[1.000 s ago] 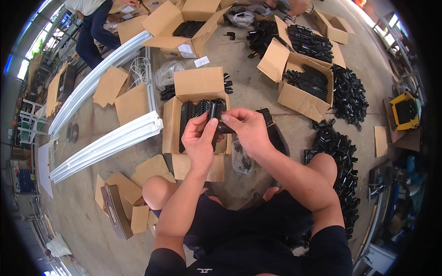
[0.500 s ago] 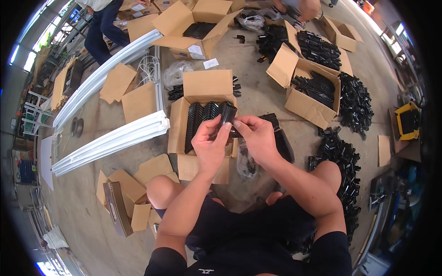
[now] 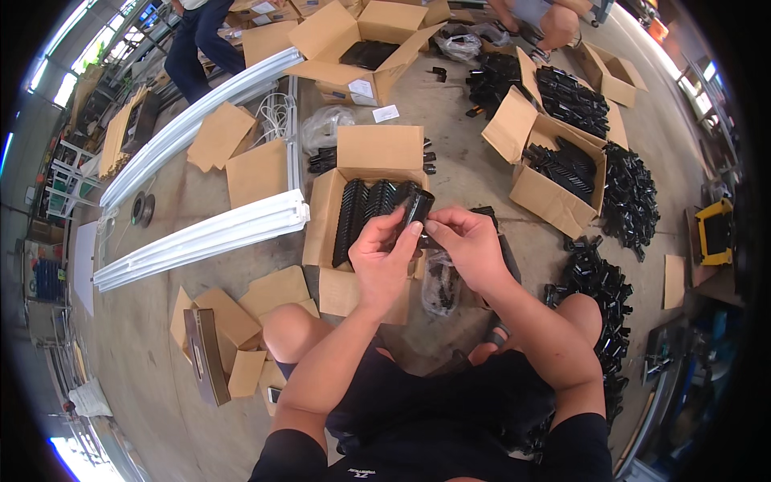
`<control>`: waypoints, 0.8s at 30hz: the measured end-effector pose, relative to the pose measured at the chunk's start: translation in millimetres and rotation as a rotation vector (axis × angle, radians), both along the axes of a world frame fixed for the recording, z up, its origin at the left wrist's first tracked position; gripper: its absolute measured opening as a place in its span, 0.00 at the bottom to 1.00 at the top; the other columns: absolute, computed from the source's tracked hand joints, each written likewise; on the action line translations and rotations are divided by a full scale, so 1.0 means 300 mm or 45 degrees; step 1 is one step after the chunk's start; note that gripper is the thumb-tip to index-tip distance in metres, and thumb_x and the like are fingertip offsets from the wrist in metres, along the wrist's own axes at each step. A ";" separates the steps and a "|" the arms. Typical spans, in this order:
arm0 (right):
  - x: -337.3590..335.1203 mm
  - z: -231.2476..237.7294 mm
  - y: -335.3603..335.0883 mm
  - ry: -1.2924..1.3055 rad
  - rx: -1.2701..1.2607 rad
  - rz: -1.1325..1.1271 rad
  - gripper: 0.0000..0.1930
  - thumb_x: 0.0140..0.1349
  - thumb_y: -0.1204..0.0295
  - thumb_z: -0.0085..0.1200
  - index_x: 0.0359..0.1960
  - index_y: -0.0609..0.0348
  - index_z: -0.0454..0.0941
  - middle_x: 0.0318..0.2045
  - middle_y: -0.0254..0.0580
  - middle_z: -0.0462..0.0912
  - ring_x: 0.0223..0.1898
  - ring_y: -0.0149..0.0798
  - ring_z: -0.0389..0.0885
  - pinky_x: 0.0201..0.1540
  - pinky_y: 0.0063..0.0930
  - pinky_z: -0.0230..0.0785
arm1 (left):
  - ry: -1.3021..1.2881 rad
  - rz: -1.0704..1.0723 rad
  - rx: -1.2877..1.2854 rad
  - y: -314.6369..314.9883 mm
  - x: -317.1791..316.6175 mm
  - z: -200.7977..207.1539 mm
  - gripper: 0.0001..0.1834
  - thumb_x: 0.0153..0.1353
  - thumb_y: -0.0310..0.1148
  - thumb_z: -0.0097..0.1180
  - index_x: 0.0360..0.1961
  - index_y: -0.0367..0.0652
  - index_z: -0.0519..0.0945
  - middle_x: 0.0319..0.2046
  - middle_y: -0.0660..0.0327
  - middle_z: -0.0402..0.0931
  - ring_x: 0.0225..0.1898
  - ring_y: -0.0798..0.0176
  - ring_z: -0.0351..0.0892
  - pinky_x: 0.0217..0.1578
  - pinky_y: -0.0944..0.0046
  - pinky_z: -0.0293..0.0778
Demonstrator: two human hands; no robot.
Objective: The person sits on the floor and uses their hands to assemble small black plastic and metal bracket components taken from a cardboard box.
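Between both hands, over an open cardboard box, is a glossy black tube-like part (image 3: 418,207), its upper end tilted up to the right. My left hand (image 3: 384,251) is closed round its lower left side. My right hand (image 3: 472,243) pinches its lower right side with thumb and fingertips; the fingers cover that end. Under the hands, the cardboard box (image 3: 381,148) holds neat rows of similar black parts (image 3: 354,221). A clear plastic bag (image 3: 439,289) with dark pieces in it lies just below my right hand.
Right of me lies a long heap of black parts (image 3: 596,281), with another cardboard box (image 3: 554,210) beyond it. White metal rails (image 3: 201,241) stretch across the floor at left. Flattened cardboard (image 3: 277,287) lies by my left knee. Two other people (image 3: 195,48) are at the back.
The view has shifted slightly, so the scene sits a little further right. Both hands keep their grip on the black part, whose tilt is nearly the same.
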State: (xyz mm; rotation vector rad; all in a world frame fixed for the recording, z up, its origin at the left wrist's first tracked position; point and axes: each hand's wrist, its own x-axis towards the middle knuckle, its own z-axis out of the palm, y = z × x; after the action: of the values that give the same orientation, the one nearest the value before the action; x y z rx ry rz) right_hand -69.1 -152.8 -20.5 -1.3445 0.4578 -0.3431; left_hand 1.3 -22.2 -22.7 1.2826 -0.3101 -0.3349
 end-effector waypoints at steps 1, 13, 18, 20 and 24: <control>0.003 0.010 0.006 -0.012 0.117 -0.010 0.06 0.68 0.75 0.60 0.39 0.67 0.83 0.35 0.34 0.84 0.37 0.25 0.80 0.43 0.23 0.72 | 0.001 -0.005 -0.017 0.003 0.001 -0.007 0.12 0.66 0.22 0.63 0.50 0.36 0.80 0.39 0.57 0.86 0.28 0.75 0.81 0.25 0.74 0.76; -0.006 0.008 0.011 -0.108 0.219 0.079 0.06 0.71 0.75 0.57 0.43 0.66 0.81 0.35 0.30 0.84 0.37 0.20 0.77 0.42 0.18 0.71 | -0.004 0.007 -0.037 0.014 -0.005 0.007 0.12 0.66 0.22 0.62 0.50 0.35 0.79 0.41 0.56 0.86 0.29 0.73 0.82 0.26 0.73 0.78; -0.013 0.003 0.010 -0.102 0.235 0.074 0.05 0.71 0.76 0.57 0.43 0.66 0.80 0.35 0.28 0.82 0.36 0.20 0.76 0.42 0.18 0.71 | 0.008 -0.006 -0.039 0.012 -0.003 -0.004 0.12 0.66 0.22 0.62 0.51 0.36 0.79 0.40 0.55 0.86 0.29 0.73 0.82 0.25 0.72 0.78; -0.013 0.021 0.014 -0.116 0.228 0.060 0.05 0.71 0.76 0.57 0.43 0.65 0.80 0.34 0.28 0.82 0.36 0.20 0.76 0.42 0.19 0.71 | 0.032 -0.021 -0.044 0.016 -0.002 0.004 0.12 0.66 0.22 0.62 0.51 0.36 0.79 0.40 0.55 0.86 0.28 0.73 0.82 0.26 0.72 0.78; -0.010 0.004 0.012 -0.155 0.182 0.043 0.05 0.71 0.77 0.56 0.43 0.65 0.79 0.35 0.28 0.81 0.36 0.20 0.76 0.42 0.19 0.71 | 0.041 -0.018 -0.084 0.007 -0.008 0.006 0.12 0.67 0.23 0.62 0.50 0.37 0.80 0.39 0.55 0.86 0.28 0.73 0.81 0.25 0.72 0.78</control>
State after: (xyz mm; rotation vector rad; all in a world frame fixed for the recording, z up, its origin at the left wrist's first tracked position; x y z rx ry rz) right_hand -72.1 -149.3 -19.3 -1.1837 0.3508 -0.3558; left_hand -1.1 -20.1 -20.8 1.2094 -0.3007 -0.3547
